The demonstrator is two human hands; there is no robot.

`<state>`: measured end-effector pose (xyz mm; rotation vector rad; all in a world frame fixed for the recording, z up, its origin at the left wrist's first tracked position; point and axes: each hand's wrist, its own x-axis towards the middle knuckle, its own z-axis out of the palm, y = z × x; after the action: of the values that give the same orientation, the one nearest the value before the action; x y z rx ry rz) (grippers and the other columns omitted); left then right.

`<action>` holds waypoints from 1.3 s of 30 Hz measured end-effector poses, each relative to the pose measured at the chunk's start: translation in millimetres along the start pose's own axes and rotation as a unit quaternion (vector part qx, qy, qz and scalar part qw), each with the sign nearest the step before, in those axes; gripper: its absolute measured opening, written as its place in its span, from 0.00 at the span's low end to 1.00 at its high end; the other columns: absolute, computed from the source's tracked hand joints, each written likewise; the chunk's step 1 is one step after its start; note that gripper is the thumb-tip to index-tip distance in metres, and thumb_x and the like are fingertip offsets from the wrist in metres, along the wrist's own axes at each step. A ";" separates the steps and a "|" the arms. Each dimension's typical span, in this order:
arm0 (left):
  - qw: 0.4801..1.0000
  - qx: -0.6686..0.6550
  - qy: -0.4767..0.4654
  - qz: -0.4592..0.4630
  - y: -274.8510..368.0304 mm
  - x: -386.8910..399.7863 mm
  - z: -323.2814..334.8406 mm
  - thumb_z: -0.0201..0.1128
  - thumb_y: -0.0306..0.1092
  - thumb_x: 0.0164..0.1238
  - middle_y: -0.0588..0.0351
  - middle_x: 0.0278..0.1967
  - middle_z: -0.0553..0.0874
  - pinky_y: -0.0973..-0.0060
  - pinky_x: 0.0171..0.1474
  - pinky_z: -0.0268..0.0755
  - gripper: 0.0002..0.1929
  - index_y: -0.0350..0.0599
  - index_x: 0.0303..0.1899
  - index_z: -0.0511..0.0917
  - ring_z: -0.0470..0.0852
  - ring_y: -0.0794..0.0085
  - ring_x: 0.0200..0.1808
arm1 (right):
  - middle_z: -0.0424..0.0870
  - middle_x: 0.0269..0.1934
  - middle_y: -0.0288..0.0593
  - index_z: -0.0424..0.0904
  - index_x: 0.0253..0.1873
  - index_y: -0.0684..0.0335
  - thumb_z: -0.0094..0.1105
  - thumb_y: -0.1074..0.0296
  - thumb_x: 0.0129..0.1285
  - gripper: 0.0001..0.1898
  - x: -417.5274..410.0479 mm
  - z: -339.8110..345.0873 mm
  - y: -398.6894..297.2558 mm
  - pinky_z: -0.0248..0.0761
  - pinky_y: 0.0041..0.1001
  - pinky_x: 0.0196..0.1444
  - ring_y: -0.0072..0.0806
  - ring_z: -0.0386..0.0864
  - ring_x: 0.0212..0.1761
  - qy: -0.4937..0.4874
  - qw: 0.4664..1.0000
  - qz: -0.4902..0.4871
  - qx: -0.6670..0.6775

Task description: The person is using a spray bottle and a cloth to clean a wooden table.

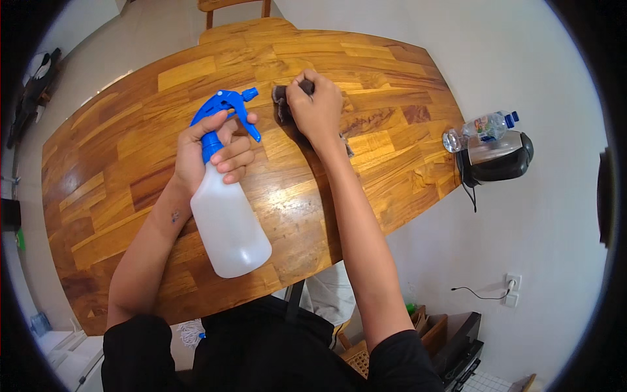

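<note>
A white translucent spray bottle (230, 225) with a blue trigger head is in my left hand (215, 147), its fingers wrapped round the neck and its nozzle pointing right, over the wooden table (186, 112). My right hand (316, 105) is closed on a dark cloth (280, 100) against the tabletop, further from my body than the bottle. Part of the cloth sticks out left of the fist, and a greyish edge shows to the right of the wrist.
At the table's right edge lie a clear plastic bottle (485, 127) with a blue cap and a black appliance (499, 159). A wooden chair (235, 6) stands beyond the far edge. A wall socket (512, 284) with a plugged-in cable is at lower right.
</note>
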<state>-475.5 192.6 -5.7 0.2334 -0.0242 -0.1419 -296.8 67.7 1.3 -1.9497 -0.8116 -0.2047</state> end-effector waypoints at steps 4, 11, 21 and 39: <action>1.000 0.001 -0.002 0.011 -0.4 0.2 0.7 0.53 0.48 0.79 0.63 0.15 0.67 0.75 0.20 0.69 0.22 0.34 0.55 0.73 0.68 0.76 0.17 | 0.80 0.24 0.47 0.80 0.29 0.62 0.62 0.67 0.53 0.05 -59.9 -17.1 -13.8 0.67 0.38 0.39 0.44 0.77 0.31 -0.032 0.996 -0.078 0.001; 0.997 -0.035 -0.059 -0.022 0.9 -0.4 -3.1 0.54 0.46 0.76 0.61 0.14 0.68 0.73 0.19 0.69 0.23 0.34 0.58 0.70 0.69 0.73 0.17 | 0.74 0.24 0.39 0.76 0.25 0.54 0.62 0.69 0.43 0.04 -149.8 -64.2 -66.8 0.57 0.36 0.39 0.40 0.73 0.34 -0.233 0.962 -0.105 0.093; 0.993 -0.048 -0.104 -0.042 5.0 4.3 -3.3 0.55 0.43 0.68 0.60 0.15 0.70 0.71 0.19 0.71 0.24 0.38 0.59 0.67 0.71 0.72 0.17 | 0.82 0.26 0.47 0.81 0.26 0.58 0.64 0.64 0.53 0.06 -9.8 14.7 -17.7 0.63 0.44 0.43 0.47 0.78 0.37 -0.084 0.996 -0.023 -0.009; 0.975 -0.117 -0.185 -0.050 6.7 -4.2 -12.7 0.57 0.39 0.67 0.53 0.18 0.75 0.66 0.24 0.78 0.23 0.38 0.58 0.64 0.78 0.65 0.21 | 0.79 0.30 0.39 0.75 0.24 0.54 0.63 0.70 0.40 0.05 -169.9 -60.3 -88.2 0.59 0.34 0.43 0.38 0.74 0.37 -0.206 0.974 -0.068 0.068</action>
<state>-478.2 202.5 -16.5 -0.0302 -0.3645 -0.2850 -469.4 -33.4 17.7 -1.8300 -1.1991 0.1789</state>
